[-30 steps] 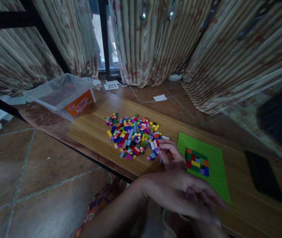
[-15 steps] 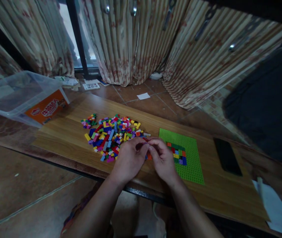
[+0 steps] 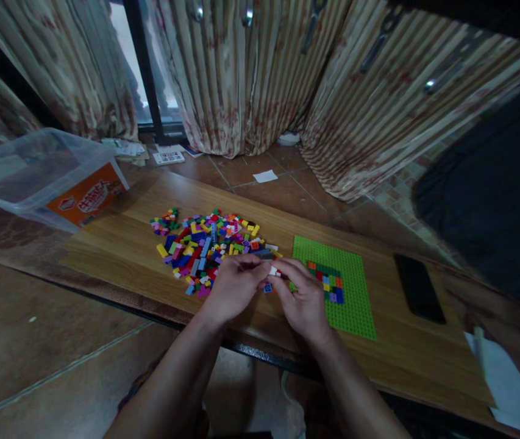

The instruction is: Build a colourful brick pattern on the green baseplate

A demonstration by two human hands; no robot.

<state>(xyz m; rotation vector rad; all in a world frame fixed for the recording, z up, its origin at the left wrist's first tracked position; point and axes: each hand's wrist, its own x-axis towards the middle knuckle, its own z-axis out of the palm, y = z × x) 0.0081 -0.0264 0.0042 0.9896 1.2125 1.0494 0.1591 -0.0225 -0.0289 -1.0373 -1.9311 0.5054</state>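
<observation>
My left hand and my right hand meet over the wooden table, fingers pinched together on a small brick piece with red and white on it. Just beyond them lies a pile of small coloured bricks. To the right of my right hand sits a green baseplate with a patch of coloured bricks pressed onto it. Both hands hover right at the near edge of the pile.
A clear plastic tub with an orange label stands at the table's left end. A black phone lies right of the baseplate, white paper at the far right corner. Curtains, a dark seat and tiled floor surround the table.
The view swung from the left to centre on the table. My left hand came up from the near edge to join my right hand at the pile; both now pinch one small piece.
</observation>
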